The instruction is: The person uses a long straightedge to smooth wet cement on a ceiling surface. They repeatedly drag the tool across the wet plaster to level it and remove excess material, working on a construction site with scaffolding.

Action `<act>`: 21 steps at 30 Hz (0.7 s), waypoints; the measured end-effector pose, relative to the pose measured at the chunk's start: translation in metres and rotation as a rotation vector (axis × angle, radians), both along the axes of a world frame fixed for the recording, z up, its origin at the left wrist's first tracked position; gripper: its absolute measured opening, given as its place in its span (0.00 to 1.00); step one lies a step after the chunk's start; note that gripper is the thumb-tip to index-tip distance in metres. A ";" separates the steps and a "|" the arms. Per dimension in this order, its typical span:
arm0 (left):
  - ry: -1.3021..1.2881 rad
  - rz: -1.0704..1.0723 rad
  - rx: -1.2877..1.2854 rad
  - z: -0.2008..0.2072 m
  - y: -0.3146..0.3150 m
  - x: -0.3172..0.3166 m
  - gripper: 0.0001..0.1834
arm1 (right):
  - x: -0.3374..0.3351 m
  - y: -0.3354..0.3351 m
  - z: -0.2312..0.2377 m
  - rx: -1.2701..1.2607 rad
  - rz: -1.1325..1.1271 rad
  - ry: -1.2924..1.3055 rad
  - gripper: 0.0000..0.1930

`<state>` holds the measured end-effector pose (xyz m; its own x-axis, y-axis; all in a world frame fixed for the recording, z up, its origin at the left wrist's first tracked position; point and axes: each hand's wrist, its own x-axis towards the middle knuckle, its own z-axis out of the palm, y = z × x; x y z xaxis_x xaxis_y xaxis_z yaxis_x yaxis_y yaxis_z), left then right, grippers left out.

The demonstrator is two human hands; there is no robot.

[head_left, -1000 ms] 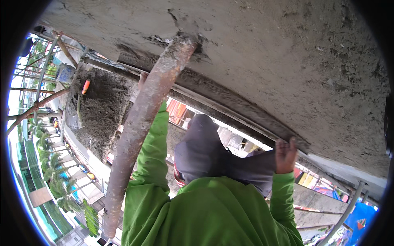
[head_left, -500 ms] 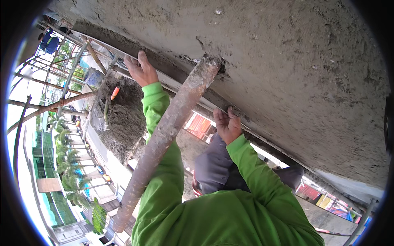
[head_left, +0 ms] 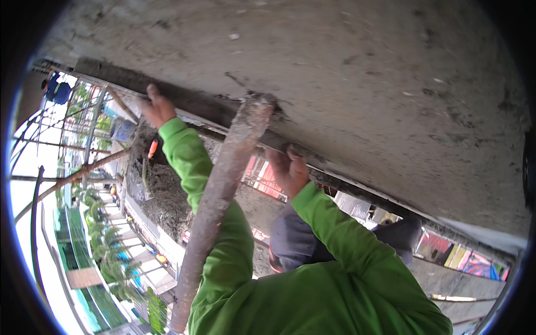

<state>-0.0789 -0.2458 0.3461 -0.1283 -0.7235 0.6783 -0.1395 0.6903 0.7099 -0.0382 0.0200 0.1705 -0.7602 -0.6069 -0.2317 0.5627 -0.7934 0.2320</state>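
Note:
A long straight bar with a pale narrow edge lies along the lower border of a grey mortar-coated wall. My left hand grips the bar towards its far left end, thumb on top and fingers curled at the edge. Further right, my right hand is closed at the same edge, its fingertips partly hidden against the underside. Between my hands a round, cement-spattered pole juts from the wall and slants down across my left arm.
Left of my left arm is a heap of grey mortar with an orange-ended tool on it. A bluish bucket stands beyond. Scaffold poles cross the left side. A person in dark blue is at the far left. The street lies far below.
The view has shifted, so wall, pole and hands appear further left. Both hands stay at the bar; my right hand sits slightly closer up against it.

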 end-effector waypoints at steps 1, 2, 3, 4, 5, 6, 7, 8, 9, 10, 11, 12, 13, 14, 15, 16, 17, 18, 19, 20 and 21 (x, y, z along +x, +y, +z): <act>-0.025 0.062 -0.015 0.006 0.016 -0.004 0.30 | -0.002 0.001 -0.002 -0.005 0.007 -0.040 0.10; 0.018 -0.038 0.007 0.011 0.036 -0.006 0.29 | -0.004 0.003 -0.004 -0.010 0.015 -0.079 0.11; 0.007 -0.029 -0.014 0.013 0.042 -0.004 0.30 | -0.003 0.005 -0.005 -0.026 0.040 -0.118 0.11; -0.003 -0.019 -0.036 0.013 0.047 -0.003 0.30 | -0.003 0.010 -0.006 -0.016 0.030 -0.111 0.12; 0.007 -0.017 -0.046 0.010 0.053 -0.005 0.29 | -0.003 0.018 -0.008 -0.006 0.022 -0.104 0.12; 0.019 -0.010 -0.062 0.005 0.057 -0.005 0.29 | -0.003 0.023 -0.007 0.000 0.019 -0.095 0.12; 0.031 -0.002 -0.078 0.001 0.060 -0.005 0.30 | -0.004 0.031 -0.006 -0.001 0.040 -0.118 0.12; 0.071 -0.071 -0.068 -0.004 0.063 -0.004 0.30 | -0.004 0.042 -0.005 -0.001 0.061 -0.141 0.12; 0.112 -0.151 -0.052 -0.011 0.068 -0.009 0.29 | -0.005 0.056 -0.003 0.003 0.071 -0.166 0.12; 0.152 -0.220 -0.037 -0.015 0.074 -0.008 0.29 | -0.004 0.066 -0.003 0.033 0.073 -0.178 0.12; 0.162 -0.281 0.013 -0.018 0.081 -0.005 0.28 | -0.002 0.076 -0.004 0.065 0.075 -0.189 0.12; 0.162 -0.277 0.034 -0.025 0.090 -0.010 0.28 | -0.003 0.088 -0.005 0.099 0.063 -0.199 0.12; 0.160 -0.258 0.047 -0.028 0.095 -0.007 0.29 | 0.000 0.096 0.000 0.118 0.050 -0.249 0.11; 0.158 -0.241 0.060 -0.032 0.100 -0.004 0.29 | 0.003 0.104 -0.001 0.120 0.039 -0.223 0.11; 0.149 -0.235 0.179 -0.036 0.104 -0.002 0.33 | 0.005 0.114 -0.001 0.125 0.028 -0.195 0.10; 0.173 -0.213 0.205 -0.038 0.108 -0.001 0.33 | 0.006 0.121 -0.001 0.130 0.015 -0.168 0.10; 0.197 -0.190 0.230 -0.040 0.111 -0.001 0.32 | 0.008 0.128 0.001 0.157 -0.001 -0.122 0.10; 0.221 -0.172 0.257 -0.041 0.116 -0.002 0.32 | 0.009 0.133 0.005 0.182 -0.012 -0.125 0.10; 0.245 -0.212 0.306 -0.041 0.126 -0.004 0.33 | 0.008 0.137 0.006 0.212 -0.026 -0.127 0.09; 0.269 -0.252 0.355 -0.038 0.137 -0.005 0.35 | 0.007 0.140 0.008 0.242 -0.040 -0.130 0.09; 0.294 -0.291 0.404 -0.037 0.145 -0.004 0.37 | 0.008 0.141 0.013 0.289 -0.061 -0.105 0.08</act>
<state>-0.0829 -0.1012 0.3095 -0.2084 -0.8957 0.3928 0.2589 0.3368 0.9053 -0.0299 0.1608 0.1837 -0.7560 -0.4587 -0.4670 0.4970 -0.8665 0.0466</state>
